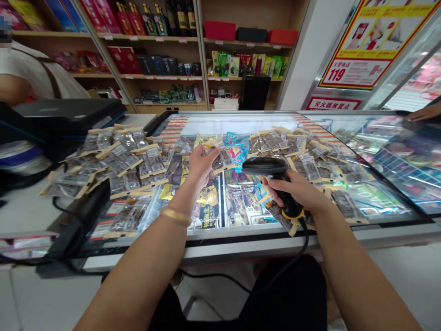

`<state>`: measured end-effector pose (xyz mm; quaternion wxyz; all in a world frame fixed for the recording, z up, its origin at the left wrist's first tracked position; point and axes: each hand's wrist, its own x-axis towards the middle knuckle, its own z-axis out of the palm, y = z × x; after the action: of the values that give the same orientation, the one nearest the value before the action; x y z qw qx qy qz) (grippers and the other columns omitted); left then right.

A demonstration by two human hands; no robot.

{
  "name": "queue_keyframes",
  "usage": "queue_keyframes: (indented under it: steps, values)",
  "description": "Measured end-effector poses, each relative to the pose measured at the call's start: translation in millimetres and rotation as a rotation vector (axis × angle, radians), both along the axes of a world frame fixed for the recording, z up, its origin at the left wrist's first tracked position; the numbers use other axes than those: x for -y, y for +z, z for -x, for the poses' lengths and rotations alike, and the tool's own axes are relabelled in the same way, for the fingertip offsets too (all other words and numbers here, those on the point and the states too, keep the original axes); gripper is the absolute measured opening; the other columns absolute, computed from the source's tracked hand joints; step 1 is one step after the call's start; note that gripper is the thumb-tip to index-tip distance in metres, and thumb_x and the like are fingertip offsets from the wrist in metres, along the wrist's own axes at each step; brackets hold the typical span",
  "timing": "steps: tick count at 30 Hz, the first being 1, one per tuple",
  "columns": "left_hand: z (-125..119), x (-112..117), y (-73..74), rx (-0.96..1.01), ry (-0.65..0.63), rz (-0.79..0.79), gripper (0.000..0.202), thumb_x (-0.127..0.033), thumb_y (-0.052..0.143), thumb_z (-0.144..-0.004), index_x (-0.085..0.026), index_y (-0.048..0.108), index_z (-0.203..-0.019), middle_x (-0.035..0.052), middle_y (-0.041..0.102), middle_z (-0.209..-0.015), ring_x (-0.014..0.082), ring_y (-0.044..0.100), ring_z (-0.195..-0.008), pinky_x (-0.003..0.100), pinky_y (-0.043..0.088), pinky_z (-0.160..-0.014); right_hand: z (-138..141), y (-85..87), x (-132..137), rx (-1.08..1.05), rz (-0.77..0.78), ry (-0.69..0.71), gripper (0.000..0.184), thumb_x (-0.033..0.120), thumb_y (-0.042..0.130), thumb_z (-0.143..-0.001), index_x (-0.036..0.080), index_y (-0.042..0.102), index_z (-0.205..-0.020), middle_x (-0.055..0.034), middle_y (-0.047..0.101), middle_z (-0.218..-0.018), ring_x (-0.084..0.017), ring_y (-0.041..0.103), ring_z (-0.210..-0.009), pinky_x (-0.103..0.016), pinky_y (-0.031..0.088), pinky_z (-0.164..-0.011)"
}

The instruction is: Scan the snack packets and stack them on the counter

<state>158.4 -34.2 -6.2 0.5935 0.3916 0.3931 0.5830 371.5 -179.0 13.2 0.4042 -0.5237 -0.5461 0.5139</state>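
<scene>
My left hand (203,164), with a gold bangle on the wrist, pinches a small clear snack packet (221,160) with tan edges and dark contents. My right hand (292,188) is wrapped round the handle of a black barcode scanner (267,166), whose head points left toward the packet. A cable runs from the scanner's base down past the counter edge. Both hands are above the glass top of a chest freezer (220,236). Similar packets lie in a pile on the left (120,158) and in another pile on the right (306,158).
Bagged frozen goods (208,202) show through the glass. A black machine (69,112) stands on the left counter, a person in a white top (41,69) beyond it. Shelves (203,39) with bottles and boxes line the back. Another person's hand (425,111) rests at the right.
</scene>
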Motion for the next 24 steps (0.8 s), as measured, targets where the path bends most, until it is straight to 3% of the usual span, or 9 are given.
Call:
queue_keyframes:
  steps: [9, 15, 17, 20, 24]
  values:
    - [1, 3, -3.0, -0.021, -0.02, 0.0, 0.046, -0.03, 0.092, -0.051, -0.021, 0.059, -0.083, -0.005, 0.067, -0.062, 0.0137, 0.067, -0.056, 0.022, 0.051, -0.054, 1, 0.8, 2, -0.033, -0.005, -0.005, 0.034, 0.048, 0.076, -0.08, 0.018, 0.06, -0.084, 0.0029, 0.058, -0.056, -0.011, 0.051, -0.041, -0.025, 0.039, -0.045]
    - [10, 1, 6.8, -0.229, 0.107, -0.04, 0.034, -0.03, 0.084, -0.064, -0.021, 0.056, -0.082, -0.0052, 0.062, -0.062, 0.0135, 0.062, -0.056, 0.023, 0.049, -0.056, 24, 23.0, -5, -0.12, -0.05, -0.086, 0.036, 0.045, 0.081, -0.074, 0.017, 0.062, -0.086, 0.0028, 0.058, -0.058, -0.011, 0.052, -0.041, -0.024, 0.04, -0.041]
    - [28, -10, 16.0, -0.301, 0.182, -0.131, 0.031, -0.029, 0.081, -0.067, -0.021, 0.055, -0.083, -0.0028, 0.066, -0.07, 0.0151, 0.065, -0.065, 0.025, 0.052, -0.062, 44, 33.2, -14, -0.168, -0.09, -0.125, 0.036, 0.044, 0.083, -0.07, 0.018, 0.06, -0.081, 0.0024, 0.058, -0.056, -0.011, 0.052, -0.04, -0.024, 0.04, -0.039]
    - [74, -32, 33.4, -0.405, 0.302, -0.287, 0.026, -0.029, 0.074, -0.074, -0.019, 0.059, -0.092, 0.0032, 0.071, -0.088, 0.0192, 0.07, -0.086, 0.03, 0.056, -0.08, 80, 42.4, -35, -0.264, -0.118, -0.117, 0.035, 0.043, 0.082, -0.069, 0.018, 0.061, -0.081, 0.0018, 0.06, -0.057, -0.012, 0.053, -0.041, -0.024, 0.042, -0.039]
    - [142, -46, 46.0, -0.828, 0.579, -0.259, 0.033, -0.035, 0.067, -0.083, -0.016, 0.063, -0.11, 0.015, 0.071, -0.112, 0.0309, 0.066, -0.113, 0.045, 0.051, -0.103, 129, 37.0, -68, -0.343, -0.098, -0.034, 0.036, 0.043, 0.08, -0.069, 0.017, 0.064, -0.087, 0.0022, 0.061, -0.057, -0.012, 0.053, -0.041, -0.024, 0.043, -0.039]
